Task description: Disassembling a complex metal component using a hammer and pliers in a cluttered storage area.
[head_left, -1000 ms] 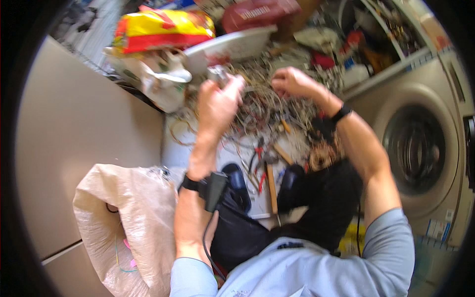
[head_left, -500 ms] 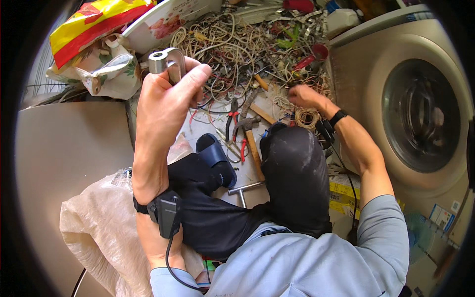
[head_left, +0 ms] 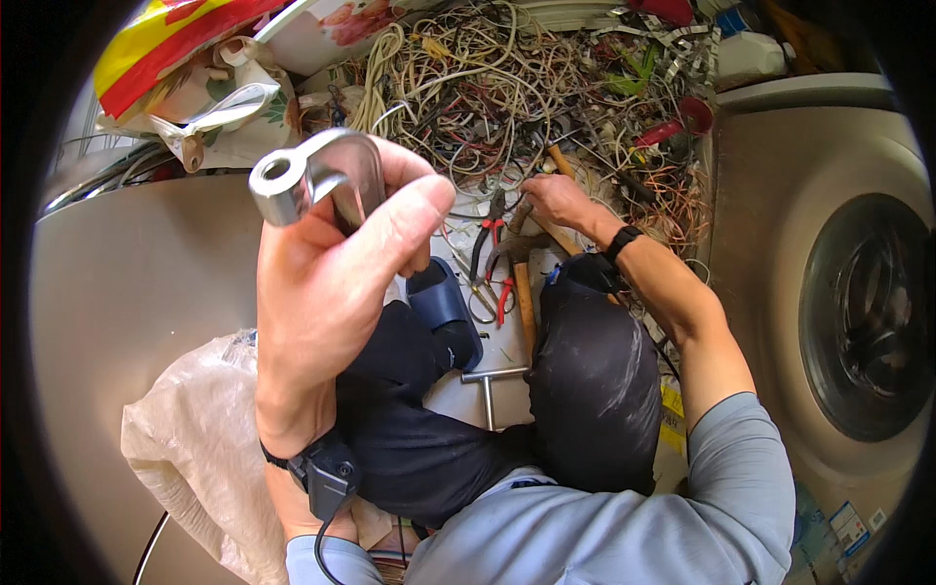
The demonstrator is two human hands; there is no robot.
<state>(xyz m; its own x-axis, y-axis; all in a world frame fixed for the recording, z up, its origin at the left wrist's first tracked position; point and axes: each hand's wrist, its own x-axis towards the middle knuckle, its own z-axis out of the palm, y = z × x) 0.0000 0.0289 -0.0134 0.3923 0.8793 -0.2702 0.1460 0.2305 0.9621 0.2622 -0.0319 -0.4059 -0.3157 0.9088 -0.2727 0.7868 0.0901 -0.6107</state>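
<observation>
While my left hand (head_left: 327, 292) grips a curved metal fitting (head_left: 356, 161) — raised before me, its round hollow end clear of the grasp — my right hand (head_left: 561, 202) is low near the red-handled pliers (head_left: 497, 207) and the hammer (head_left: 525, 297), partly curled; whether it holds anything, I cannot tell. Beyond it, tangled wires (head_left: 458, 97) heap on the floor (head_left: 502, 346).

Right hand (head_left: 561, 202) has moved nearer the pliers (head_left: 495, 216)
</observation>
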